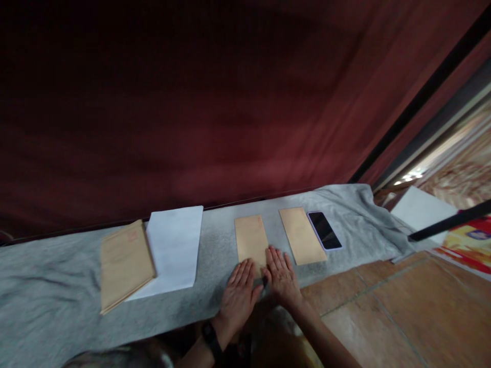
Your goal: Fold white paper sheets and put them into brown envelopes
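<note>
A brown paper envelope [250, 237] lies flat on the grey cloth in front of me, small red print at its top right corner. My left hand [240, 291] rests on its lower left part with the fingers stretched out flat. On the other side, my right hand [282, 276] lies flat along the lower right edge, fingers extended. Neither hand grips anything. To the right of the hands is a second brown envelope [302, 236], with a phone [324, 231] in a light purple case close beside it.
Grey cloth [215, 240] covers the narrow surface. At left, a stack of brown envelopes [125, 260] overlaps white paper sheets [174, 250]. A dark red curtain [215, 128] hangs behind. Tiled floor [402, 306], a white box [422, 209] and a dark bar [452, 222] are at right.
</note>
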Available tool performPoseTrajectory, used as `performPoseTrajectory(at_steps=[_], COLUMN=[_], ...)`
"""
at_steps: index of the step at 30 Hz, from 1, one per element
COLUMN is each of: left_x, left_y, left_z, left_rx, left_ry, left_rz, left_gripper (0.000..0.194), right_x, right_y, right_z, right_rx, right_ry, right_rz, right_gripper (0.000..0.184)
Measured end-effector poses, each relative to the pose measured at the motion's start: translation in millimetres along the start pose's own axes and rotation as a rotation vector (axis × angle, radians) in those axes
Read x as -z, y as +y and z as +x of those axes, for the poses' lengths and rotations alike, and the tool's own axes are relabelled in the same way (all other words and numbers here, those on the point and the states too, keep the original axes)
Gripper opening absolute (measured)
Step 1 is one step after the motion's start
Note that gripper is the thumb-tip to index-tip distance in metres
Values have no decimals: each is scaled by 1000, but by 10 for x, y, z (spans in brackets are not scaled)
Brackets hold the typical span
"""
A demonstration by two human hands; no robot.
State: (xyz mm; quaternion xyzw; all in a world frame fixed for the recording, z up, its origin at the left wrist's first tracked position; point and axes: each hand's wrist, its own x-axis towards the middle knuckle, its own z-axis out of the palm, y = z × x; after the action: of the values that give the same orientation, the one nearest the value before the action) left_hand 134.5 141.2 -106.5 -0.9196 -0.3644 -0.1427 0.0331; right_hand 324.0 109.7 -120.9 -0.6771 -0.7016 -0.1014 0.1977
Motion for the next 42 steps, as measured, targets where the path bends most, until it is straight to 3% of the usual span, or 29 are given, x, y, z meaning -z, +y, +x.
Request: performPoseTrajectory(at_steps=[9, 16, 36, 42], left_x=[-382, -451, -350, -204], left_y=[-92, -156, -341, -188], left_z=[1003, 1298, 833, 458], left_rx=[103, 155, 358, 255], left_ry=[-45, -86, 34, -7], left_rz=[-51, -22, 14, 25], left_gripper=[63, 65, 64, 58], right_x=[-10, 29, 14, 25], right_y=[-19, -49, -41, -37], right_z=[1, 51, 41, 30], right_rx=[25, -15, -36, -34], right_ry=[64, 85, 35, 25], right_rz=[2, 30, 20, 41], right_gripper=[55, 58, 57, 59])
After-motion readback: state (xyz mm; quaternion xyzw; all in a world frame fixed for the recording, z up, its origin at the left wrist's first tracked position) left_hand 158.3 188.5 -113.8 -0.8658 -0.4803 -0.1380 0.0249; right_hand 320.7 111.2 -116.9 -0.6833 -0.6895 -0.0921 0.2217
